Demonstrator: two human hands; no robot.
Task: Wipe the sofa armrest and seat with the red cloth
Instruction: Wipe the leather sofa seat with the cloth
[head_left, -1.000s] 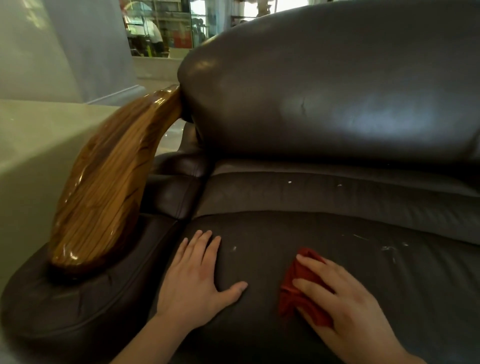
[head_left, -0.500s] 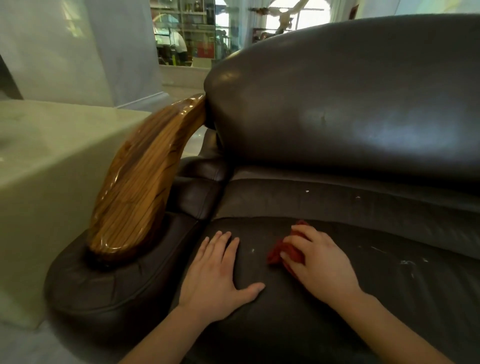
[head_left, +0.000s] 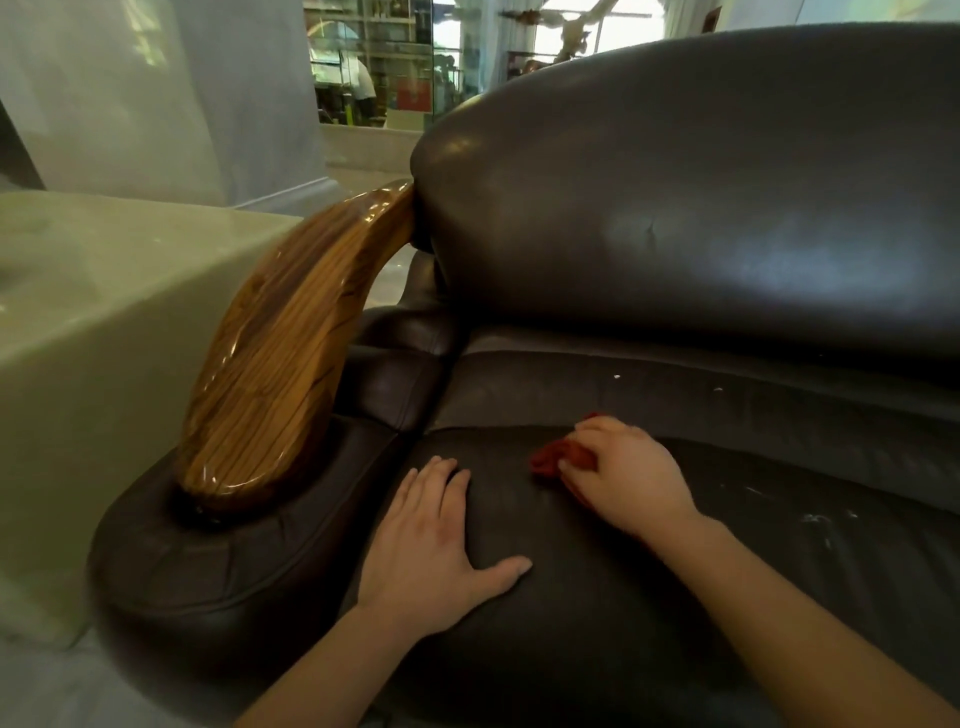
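Note:
The dark brown leather sofa seat (head_left: 597, 597) fills the lower middle of the view. My right hand (head_left: 628, 475) presses a crumpled red cloth (head_left: 558, 457) onto the seat near its back seam; most of the cloth is hidden under my fingers. My left hand (head_left: 431, 540) lies flat on the seat with fingers spread, close to the padded leather armrest (head_left: 223, 577). A glossy curved wooden armrest top (head_left: 280, 364) rises from the padding to the backrest (head_left: 701, 197).
White specks and smears (head_left: 815, 519) mark the seat to the right, and a few dot the back cushion strip (head_left: 616, 376). A pale stone block (head_left: 93, 332) stands left of the sofa. Curtains and a glass partition lie beyond.
My right hand has slid the red cloth forward and leftward across the seat toward the back seam. My left hand stays flat in place. The view has shifted.

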